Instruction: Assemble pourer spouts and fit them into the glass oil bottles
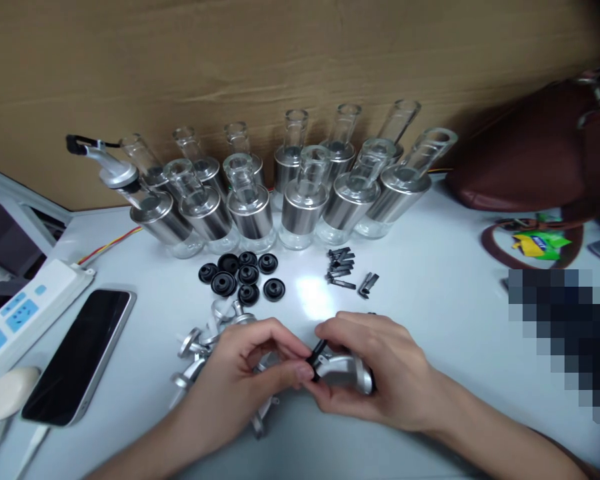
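My right hand (pixel 387 363) is closed around a silver pour spout (pixel 343 368), its wide base towards the palm. At the spout's narrow tip, my left hand (pixel 253 373) pinches a small black flap cap (pixel 319 351). The right index finger and thumb are close to that cap too. Partly hidden under and behind my left hand lies a pile of silver spouts (pixel 193 341). Beyond the hands are several round black stoppers (pixel 224 284) and, to their right, several small black flap caps (pixel 341 265).
Two rows of glass bottles with steel sleeves (pixel 305 210) line the back; the front-left one carries a fitted spout (pixel 117 173). A phone (pixel 80 357) and a power strip (pixel 23 313) lie left. At right are a brown bag (pixel 530 150) and a green-yellow packet (pixel 543 247).
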`<state>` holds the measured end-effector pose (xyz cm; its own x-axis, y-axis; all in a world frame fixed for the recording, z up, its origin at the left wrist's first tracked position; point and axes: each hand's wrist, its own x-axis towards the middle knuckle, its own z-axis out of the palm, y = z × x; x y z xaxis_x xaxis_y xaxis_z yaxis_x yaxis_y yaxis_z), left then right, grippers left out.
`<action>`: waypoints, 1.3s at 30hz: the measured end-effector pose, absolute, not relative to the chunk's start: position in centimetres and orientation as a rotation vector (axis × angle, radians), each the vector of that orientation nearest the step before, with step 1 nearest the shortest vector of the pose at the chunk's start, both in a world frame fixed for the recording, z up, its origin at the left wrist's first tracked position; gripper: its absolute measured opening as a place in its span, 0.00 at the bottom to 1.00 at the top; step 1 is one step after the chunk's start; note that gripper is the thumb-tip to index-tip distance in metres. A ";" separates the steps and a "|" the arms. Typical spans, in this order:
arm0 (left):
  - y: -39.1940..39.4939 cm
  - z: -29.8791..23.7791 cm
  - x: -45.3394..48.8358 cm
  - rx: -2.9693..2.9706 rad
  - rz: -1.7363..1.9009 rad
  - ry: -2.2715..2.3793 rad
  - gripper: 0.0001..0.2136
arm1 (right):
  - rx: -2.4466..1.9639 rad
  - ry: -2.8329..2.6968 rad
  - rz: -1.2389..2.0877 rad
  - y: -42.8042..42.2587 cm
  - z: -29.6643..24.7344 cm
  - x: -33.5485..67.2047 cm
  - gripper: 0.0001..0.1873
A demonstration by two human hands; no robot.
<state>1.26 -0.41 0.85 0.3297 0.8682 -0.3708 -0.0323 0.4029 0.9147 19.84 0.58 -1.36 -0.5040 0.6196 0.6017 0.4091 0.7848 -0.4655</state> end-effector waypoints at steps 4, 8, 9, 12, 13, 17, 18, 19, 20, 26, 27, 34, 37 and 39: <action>-0.5 0.9 1.3 0.954 0.732 1.064 0.04 | -0.779 -2.183 0.375 0.5 -1.3 19.9 0.11; -0.6 0.8 1.2 0.965 0.718 1.050 0.04 | -0.741 -2.198 0.406 0.5 -1.0 19.8 0.06; -0.6 0.8 1.2 0.973 0.717 1.051 0.04 | -0.735 -2.197 0.417 0.5 -1.0 19.8 0.05; -0.5 0.7 1.2 0.991 0.704 1.045 0.03 | -0.728 -2.187 0.428 0.5 -1.0 19.6 0.02; -0.5 0.6 1.2 0.994 0.695 1.040 0.03 | -0.719 -2.183 0.424 0.5 -1.0 19.5 0.02; -0.7 0.6 1.2 1.013 0.679 1.035 0.03 | -0.699 -2.171 0.423 0.4 -1.1 19.4 0.04; -0.7 0.6 1.2 1.026 0.679 1.040 0.03 | -0.699 -2.171 0.424 0.4 -1.1 19.4 0.04; -0.7 0.7 1.1 1.038 0.676 1.049 0.03 | -0.698 -2.174 0.428 0.5 -1.2 19.4 0.04; -0.7 0.7 1.1 1.052 0.672 1.060 0.02 | -0.698 -2.173 0.432 0.5 -1.2 19.4 0.04; -0.6 1.0 1.1 1.189 0.641 1.075 0.03 | -0.743 -2.153 0.451 0.3 -1.2 19.5 0.05; -0.7 1.1 1.1 1.201 0.632 1.069 0.04 | -0.749 -2.151 0.443 0.3 -1.2 19.6 0.05; -0.7 1.0 0.9 1.110 0.642 1.048 0.06 | -0.800 -2.084 0.443 0.1 -1.0 19.7 0.08; -0.5 0.7 0.8 1.071 0.674 1.064 0.05 | -0.803 -2.064 0.388 0.4 -1.0 19.9 0.11; -0.4 0.6 0.8 1.075 0.695 1.076 0.05 | -0.794 -2.059 0.321 0.6 -1.0 20.0 0.13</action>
